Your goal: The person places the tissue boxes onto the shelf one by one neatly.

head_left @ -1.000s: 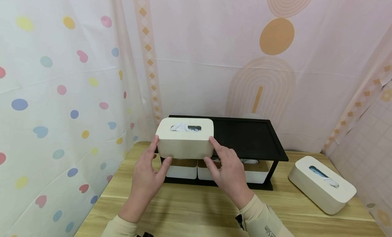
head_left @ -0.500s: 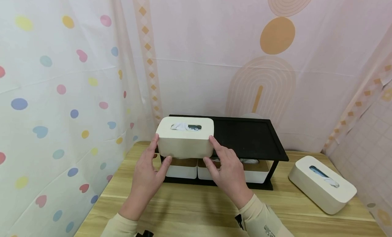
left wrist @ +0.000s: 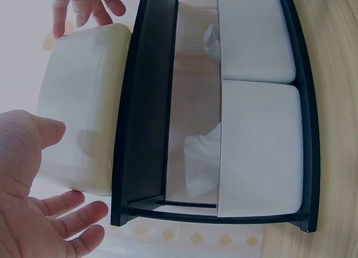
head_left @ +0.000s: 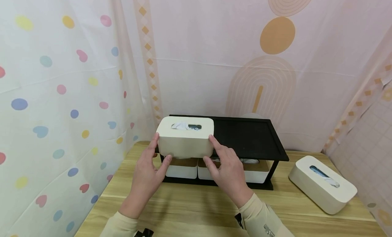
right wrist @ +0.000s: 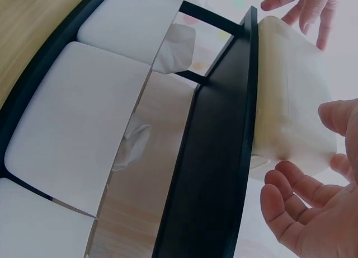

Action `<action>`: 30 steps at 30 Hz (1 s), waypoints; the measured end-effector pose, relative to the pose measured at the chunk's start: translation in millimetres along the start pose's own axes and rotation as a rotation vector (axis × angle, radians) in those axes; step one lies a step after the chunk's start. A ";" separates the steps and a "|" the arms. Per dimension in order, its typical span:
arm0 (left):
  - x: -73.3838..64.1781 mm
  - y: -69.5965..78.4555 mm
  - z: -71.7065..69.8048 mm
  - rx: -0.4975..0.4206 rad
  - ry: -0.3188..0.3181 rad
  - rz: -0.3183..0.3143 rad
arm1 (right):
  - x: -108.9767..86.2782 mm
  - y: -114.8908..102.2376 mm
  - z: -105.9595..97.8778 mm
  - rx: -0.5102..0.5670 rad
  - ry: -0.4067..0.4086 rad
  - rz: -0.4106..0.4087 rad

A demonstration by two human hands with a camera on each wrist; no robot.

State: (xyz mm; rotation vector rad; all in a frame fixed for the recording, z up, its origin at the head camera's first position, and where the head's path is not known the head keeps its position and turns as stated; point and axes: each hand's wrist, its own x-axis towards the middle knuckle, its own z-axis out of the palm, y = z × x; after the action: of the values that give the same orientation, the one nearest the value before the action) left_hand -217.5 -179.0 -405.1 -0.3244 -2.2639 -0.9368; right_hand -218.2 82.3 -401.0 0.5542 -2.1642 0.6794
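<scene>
Currently bracketing cream tissue box [head_left: 185, 145] over left part of black rack [head_left: 248, 136], with long axis crosswise from left hand [head_left: 146, 175] to right hand [head_left: 228, 169], equally near each; touching its ends with extended, unclenched fingers [head_left: 152, 149].

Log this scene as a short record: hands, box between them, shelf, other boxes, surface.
hands: left hand at the box's left end, right hand at its right
box between them: cream tissue box, white tissue in top slot
box position: left part of black shelf, top level
lower tier: three white boxes side by side, some tissue showing
other box: second cream tissue box, right of shelf, set at an angle
surface: wood-grain table
</scene>
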 end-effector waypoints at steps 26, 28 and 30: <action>9.1 -1.6 1.0 0.026 -0.006 0.011 | 5.9 -0.5 -1.2 0.009 -0.038 0.027; 10.5 -1.8 0.7 0.026 -0.015 0.008 | 7.1 -0.1 -0.6 0.008 -0.039 0.023; 11.7 -2.1 0.4 0.026 -0.026 -0.001 | 8.3 0.4 0.0 0.004 -0.045 0.021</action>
State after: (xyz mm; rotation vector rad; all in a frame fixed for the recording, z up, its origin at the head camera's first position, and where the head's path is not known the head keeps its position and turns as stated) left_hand -227.5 -180.5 -398.7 -0.3261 -2.2981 -0.9075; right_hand -223.3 81.3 -394.5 0.5538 -2.2139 0.6887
